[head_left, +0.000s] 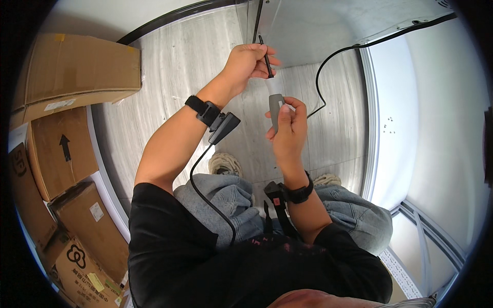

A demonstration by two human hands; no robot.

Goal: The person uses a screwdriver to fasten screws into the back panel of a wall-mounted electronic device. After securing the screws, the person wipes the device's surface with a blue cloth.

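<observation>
Head view showed a small grey device (276, 109) held upright in the right hand (287, 128), fingers wrapped around it, above the knees. Just above, the left hand (249, 61) pinched a thin black rod (266, 59). A black cable (334, 66) looped beyond; cardboard boxes (67, 128) stood at the left.

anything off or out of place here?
Mostly tidy. A few small screws lie loose on the white panel at right, and a black cable trails slack across the floor. The left hand and right hand grip parts normally.
</observation>
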